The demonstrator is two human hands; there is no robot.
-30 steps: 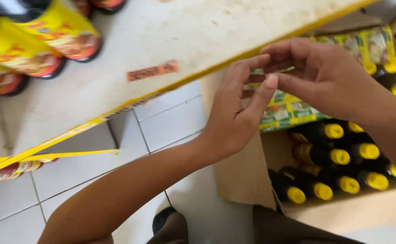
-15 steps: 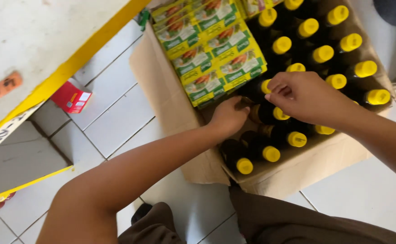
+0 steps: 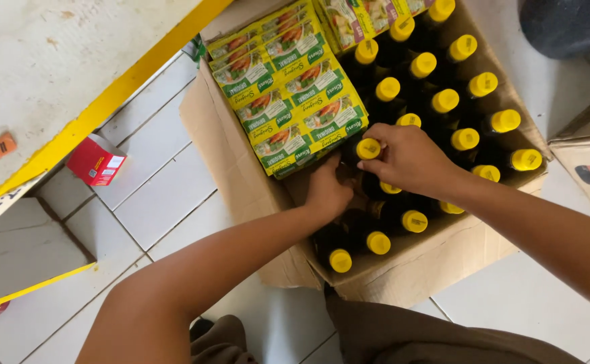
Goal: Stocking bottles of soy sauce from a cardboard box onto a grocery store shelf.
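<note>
While I crouch over an open cardboard box (image 3: 241, 182) on the white tiled floor (image 3: 160, 195), both my arms reach down into it. My left hand (image 3: 327, 190) sits low among the dark bottles at the box's near-left side, fingers curled down out of sight, so I cannot tell what they grip. My right hand (image 3: 409, 158) closes around the neck of one yellow-capped bottle (image 3: 367, 149), fingertips pinching just under the cap, likely because the bottles stand packed cap to cap with little room between. Green and yellow sachet packs (image 3: 288, 101) lie stacked against the far-left wall, crowding the bottles. Beyond, a small red carton (image 3: 96, 160) lies on the tiles beneath a yellow-edged shelf (image 3: 106, 101); open floor lies left of the box.
</note>
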